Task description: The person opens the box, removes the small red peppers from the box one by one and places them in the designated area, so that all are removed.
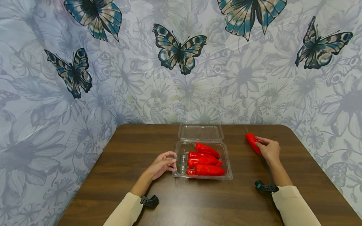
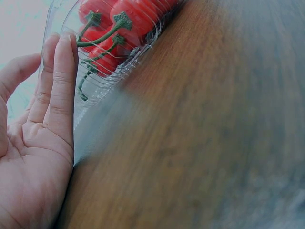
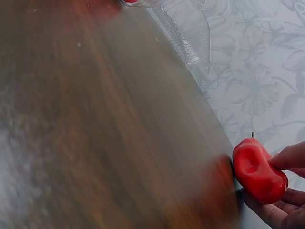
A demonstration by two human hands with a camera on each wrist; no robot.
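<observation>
A clear plastic clamshell container [image 1: 229, 174] sits on the table, its lid [image 1: 201, 131] folded back behind it. Several red peppers [image 1: 210, 170] lie inside, and their green stems [image 2: 97, 42] point left. My left hand [image 1: 161, 164] is at the container's left side, its fairly straight fingers touching the wall and rim. In the left wrist view, the fingers [image 2: 63, 90] lie against the clear plastic. To the right of the container, my right hand [image 1: 270, 150] holds one red pepper [image 1: 252, 142] between thumb and fingers. That pepper [image 3: 257, 171] looks dented in the right wrist view.
The brown wooden table [image 1: 135, 139] has rounded far corners. Behind it hangs a pale floral backdrop [image 1: 243, 91] with large butterflies. Dark bands [image 1: 150, 201] circle both wrists over cream sleeves [image 1: 124, 210].
</observation>
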